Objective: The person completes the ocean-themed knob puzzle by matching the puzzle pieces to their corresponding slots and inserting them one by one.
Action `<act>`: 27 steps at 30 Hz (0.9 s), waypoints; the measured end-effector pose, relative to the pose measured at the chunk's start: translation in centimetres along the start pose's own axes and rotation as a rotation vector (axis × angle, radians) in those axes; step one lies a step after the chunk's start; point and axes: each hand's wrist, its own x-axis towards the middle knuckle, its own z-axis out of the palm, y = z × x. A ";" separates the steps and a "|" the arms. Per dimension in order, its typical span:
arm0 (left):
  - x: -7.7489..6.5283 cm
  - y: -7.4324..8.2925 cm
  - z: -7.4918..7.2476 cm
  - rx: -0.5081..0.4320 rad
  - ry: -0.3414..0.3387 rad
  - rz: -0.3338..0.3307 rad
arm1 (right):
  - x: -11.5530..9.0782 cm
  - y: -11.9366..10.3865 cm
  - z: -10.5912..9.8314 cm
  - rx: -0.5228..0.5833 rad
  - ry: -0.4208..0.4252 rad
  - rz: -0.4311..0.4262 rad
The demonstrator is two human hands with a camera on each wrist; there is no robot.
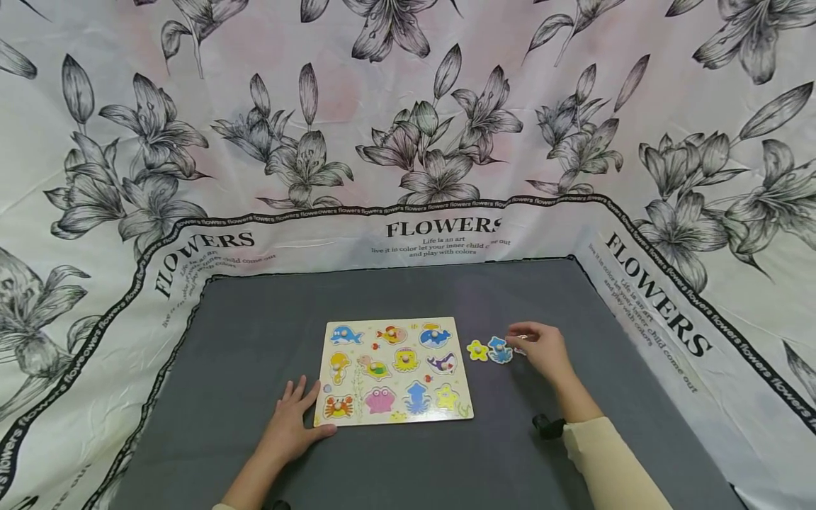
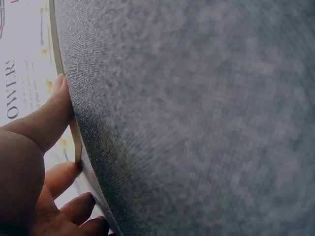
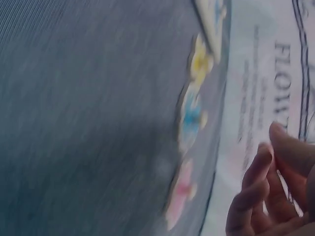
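A wooden peg puzzle board (image 1: pixel 398 331) with sea-animal pictures lies on the grey table. My left hand (image 1: pixel 292 423) rests at its lower left corner, thumb along the front edge and fingers spread by the left side. To the board's right lie a yellow star piece (image 1: pixel 477 350) and a blue sea-animal piece (image 1: pixel 500 350), each with a knob in the right wrist view. Beside them is a pink piece (image 3: pixel 180 194), mostly hidden behind my right hand (image 1: pixel 542 348) in the head view. That hand hovers over the pieces with bent fingers, holding nothing visible.
The grey table surface (image 1: pixel 268 319) spreads around the board. A white cloth (image 1: pixel 319 251) printed with flowers and lettering borders the table and rises behind it. A small black object (image 1: pixel 547 426) sits by my right wrist.
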 end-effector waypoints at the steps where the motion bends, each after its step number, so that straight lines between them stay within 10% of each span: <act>1: 0.0 -0.1 0.0 0.005 -0.001 -0.004 | 0.2 0.6 -0.3 -0.010 0.020 0.023; 10: -0.1 0.1 -0.1 0.013 -0.002 -0.005 | 0.8 3.6 -1.2 -0.125 0.061 0.215; 27: -0.1 0.4 -0.1 0.009 -0.008 -0.023 | 2.0 4.8 -0.3 -0.171 0.064 0.199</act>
